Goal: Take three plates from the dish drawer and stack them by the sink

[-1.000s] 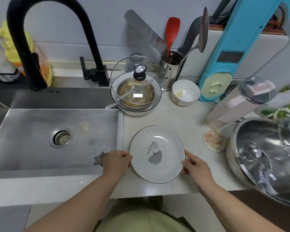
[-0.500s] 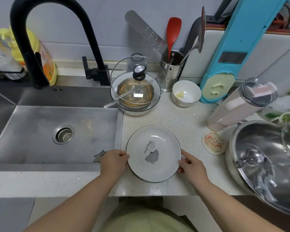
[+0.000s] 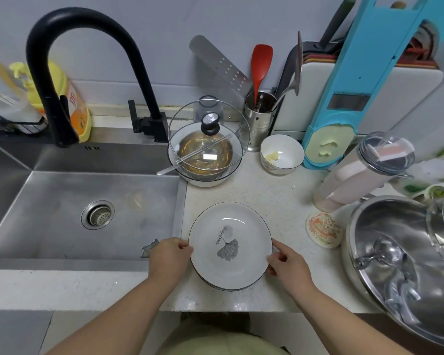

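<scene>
A stack of white plates [image 3: 230,245] with a dark rim and a grey leaf print sits on the speckled counter [image 3: 280,198], just right of the steel sink [image 3: 62,216]. More rims show under the top plate at its near edge; how many I cannot tell. My left hand [image 3: 170,257] grips the stack's left rim with curled fingers. My right hand [image 3: 287,265] grips the right rim, thumb on top. The dish drawer is out of view.
Behind the plates stands a bowl with a glass lid [image 3: 207,149], a small white bowl [image 3: 282,154] and a utensil holder [image 3: 260,119]. A coaster [image 3: 323,233], a plastic canister [image 3: 364,170] and a large steel pot [image 3: 405,267] crowd the right. A black faucet [image 3: 62,80] arches over the sink.
The plates have shifted slightly left toward the sink edge, and lower rims now peek out at the near side. Both hands stay on the rims.
</scene>
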